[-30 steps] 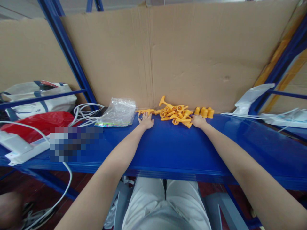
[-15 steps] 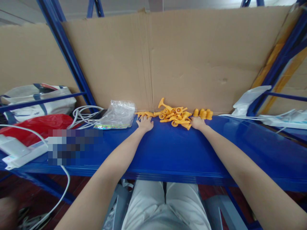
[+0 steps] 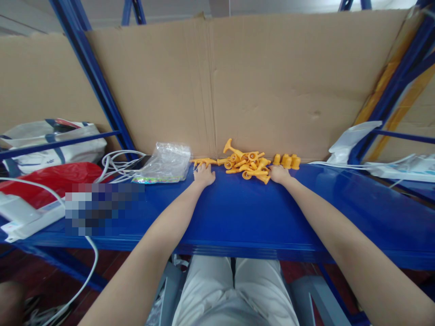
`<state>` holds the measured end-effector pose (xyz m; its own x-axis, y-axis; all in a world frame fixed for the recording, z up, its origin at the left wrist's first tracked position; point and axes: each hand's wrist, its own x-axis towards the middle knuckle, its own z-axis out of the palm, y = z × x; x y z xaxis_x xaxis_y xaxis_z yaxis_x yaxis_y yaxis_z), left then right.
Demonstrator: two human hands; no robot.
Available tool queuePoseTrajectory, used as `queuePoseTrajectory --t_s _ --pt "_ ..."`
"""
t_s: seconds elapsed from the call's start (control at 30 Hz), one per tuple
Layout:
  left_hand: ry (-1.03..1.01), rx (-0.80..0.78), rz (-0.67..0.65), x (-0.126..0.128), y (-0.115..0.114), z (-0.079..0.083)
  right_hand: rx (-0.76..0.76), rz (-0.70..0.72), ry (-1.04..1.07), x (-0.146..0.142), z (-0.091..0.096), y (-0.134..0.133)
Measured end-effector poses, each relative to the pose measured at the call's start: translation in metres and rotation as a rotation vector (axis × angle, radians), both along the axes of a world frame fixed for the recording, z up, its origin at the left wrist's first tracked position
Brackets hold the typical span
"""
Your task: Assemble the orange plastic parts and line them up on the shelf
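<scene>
A heap of orange plastic parts [image 3: 247, 163] lies at the back of the blue shelf [image 3: 244, 213], against the cardboard wall. My left hand [image 3: 204, 175] rests on the shelf with its fingers stretched toward a few flat orange pieces [image 3: 204, 160] left of the heap. At the heap's right edge sits my right hand [image 3: 279, 173], fingers curled at the nearest parts; whether it grips one is hidden. A short row of upright orange caps [image 3: 287, 160] stands just behind that hand.
A clear plastic bag [image 3: 165, 162] lies left of my left hand, with white cables [image 3: 117, 164] beside it. Further left are a red bag [image 3: 50, 177], a white device [image 3: 23, 213] and a tote bag [image 3: 50, 145]. White bags and cables [image 3: 360, 136] sit at right. Blue rack posts [image 3: 91, 77] flank the cardboard.
Both hands have stayed at the orange parts. My left hand shifted slightly left and back toward the flat pieces; the view tilted a little.
</scene>
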<state>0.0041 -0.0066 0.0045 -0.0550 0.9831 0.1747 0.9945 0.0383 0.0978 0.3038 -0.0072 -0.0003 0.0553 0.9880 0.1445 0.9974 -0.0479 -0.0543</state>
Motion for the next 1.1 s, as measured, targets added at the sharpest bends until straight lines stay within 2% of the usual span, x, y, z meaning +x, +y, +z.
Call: queuePoseTrajectory --t_s 0.23,0.5,0.87,1.03,1.1 --pt "0.044 0.003 -0.011 0.001 0.001 0.0 0.0 0.008 0.016 -0.001 0.0 -0.002" --pt "0.224 0.019 -0.086 0.001 0.014 0.01 -0.01 -0.009 0.006 -0.002 0.0 -0.002" --pt "0.232 -0.013 -0.168 -0.007 0.028 0.021 -0.011 -0.012 0.012 -0.004 0.002 -0.005" --pt "0.162 -0.066 -0.185 -0.01 0.04 0.025 -0.023 -0.019 0.006 -0.005 0.003 -0.006" --pt "0.092 -0.04 -0.188 -0.008 0.045 0.025 -0.028 -0.019 0.001 -0.005 0.004 -0.006"
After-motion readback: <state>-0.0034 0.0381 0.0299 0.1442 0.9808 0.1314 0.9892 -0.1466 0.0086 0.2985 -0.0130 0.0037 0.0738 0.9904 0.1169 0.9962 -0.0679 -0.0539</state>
